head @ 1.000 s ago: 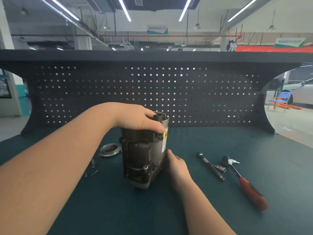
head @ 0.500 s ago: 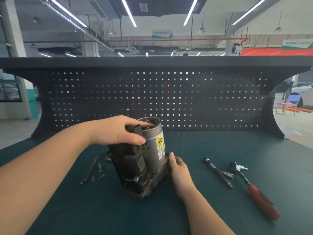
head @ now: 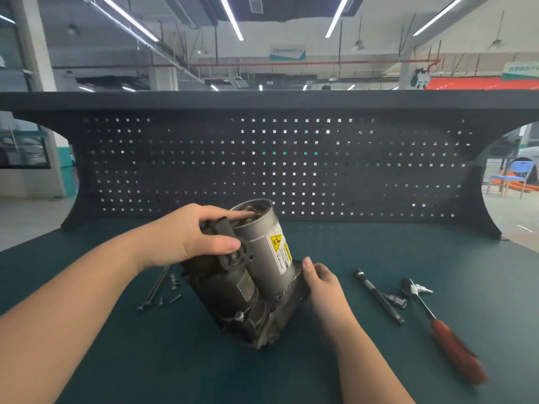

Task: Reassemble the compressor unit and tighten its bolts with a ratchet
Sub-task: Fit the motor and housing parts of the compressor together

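While the compressor unit [head: 250,275] leans tilted on the dark green surface [head: 379,243], its open cylinder end pointing up and away toward the pegboard [head: 320,164], both hands hold it. The left hand [head: 186,237] grips the upper part, thumb curled across the dark plastic connector and the fingers [head: 242,212] stretched over the rim of the silver cylinder. The right hand [head: 320,282] holds the lower right edge of the housing, its fingers bent around the flange and thumb pressed against the metal beside the yellow warning label [head: 280,246]. The unit's base touches the surface near the middle, just in front of the person.

To the left of the unit lie two long bolts [head: 154,288] side by side, with a few small screws [head: 174,282] just beside them. To the right, well apart from the unit, lies an extension bar [head: 379,295] with a small socket [head: 398,300] touching it, and beyond these a ratchet [head: 437,325] with a red handle, its head nearest the pegboard and a bit [head: 421,289] next to the head.
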A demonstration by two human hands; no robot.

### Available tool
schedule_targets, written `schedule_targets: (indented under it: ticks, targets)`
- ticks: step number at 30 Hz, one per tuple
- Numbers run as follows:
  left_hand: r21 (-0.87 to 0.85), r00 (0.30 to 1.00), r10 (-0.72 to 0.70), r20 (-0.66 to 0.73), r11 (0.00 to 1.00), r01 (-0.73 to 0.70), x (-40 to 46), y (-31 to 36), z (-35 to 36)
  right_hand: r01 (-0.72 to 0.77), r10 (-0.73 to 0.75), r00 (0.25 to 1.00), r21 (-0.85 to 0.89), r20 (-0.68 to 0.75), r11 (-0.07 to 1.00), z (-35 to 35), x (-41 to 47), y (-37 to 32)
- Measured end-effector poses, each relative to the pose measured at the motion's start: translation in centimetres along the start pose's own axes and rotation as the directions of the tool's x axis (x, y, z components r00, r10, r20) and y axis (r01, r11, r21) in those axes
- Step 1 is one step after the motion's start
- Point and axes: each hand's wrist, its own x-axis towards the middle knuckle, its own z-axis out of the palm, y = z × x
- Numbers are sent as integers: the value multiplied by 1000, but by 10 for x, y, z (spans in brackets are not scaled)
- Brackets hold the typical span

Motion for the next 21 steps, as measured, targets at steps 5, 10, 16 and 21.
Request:
schedule_targets:
  ticks: [5,10,16,21]
  targets:
    - [-327,995,-29,-92,945,-3,-9,-24,30,72,-79,993,-86,-85,994,-20,5,-10]
    - [-522,984,-84,-159,853,-12,-12,-44,65,122,-155,963,-156,-220,980,-25,12,-14]
    - [-689,963,-192,-191,724,7,-26,-75,88,135,-190,974,-349,-127,927,-20,27,-16]
    - [-761,957,-247,-152,648,47,-34,-95,104,148,-191,981,-494,-38,857,-14,40,-22]
